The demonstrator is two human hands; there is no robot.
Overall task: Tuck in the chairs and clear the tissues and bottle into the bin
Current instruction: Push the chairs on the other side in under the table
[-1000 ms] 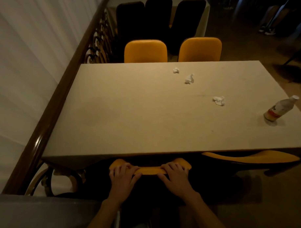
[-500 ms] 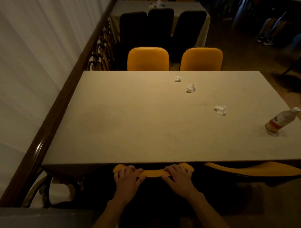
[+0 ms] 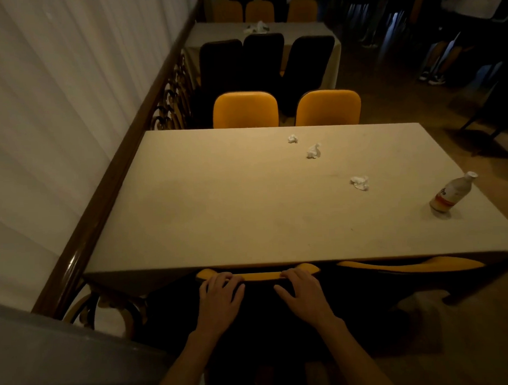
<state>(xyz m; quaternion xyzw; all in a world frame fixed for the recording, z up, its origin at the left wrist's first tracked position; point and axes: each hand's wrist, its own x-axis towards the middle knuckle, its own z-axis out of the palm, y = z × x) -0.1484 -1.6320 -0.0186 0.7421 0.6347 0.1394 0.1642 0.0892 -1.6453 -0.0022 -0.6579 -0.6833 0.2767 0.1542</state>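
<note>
Tucked under the near edge of the beige table (image 3: 219, 211) is an orange chair (image 3: 258, 275), with only the top of its back showing. My left hand (image 3: 220, 297) curls its fingers over that top edge. My right hand (image 3: 304, 295) lies flatter, fingers spread, its fingertips touching the edge. Three crumpled white tissues lie on the table: one (image 3: 293, 138) near the far edge, one (image 3: 314, 151) beside it, one (image 3: 360, 183) further right. A plastic bottle (image 3: 451, 195) with a white cap stands near the right edge. No bin is in view.
A second orange chair (image 3: 411, 266) sits at the near edge on the right, angled. Two orange chairs (image 3: 245, 109) (image 3: 327, 106) stand at the far side. A wooden railing (image 3: 108, 191) and a white curtain run along the left. Behind are black chairs and another table.
The chair has slid further under the table. My right hand has loosened and spread its fingers. The camera has tilted up, showing more of the room behind.
</note>
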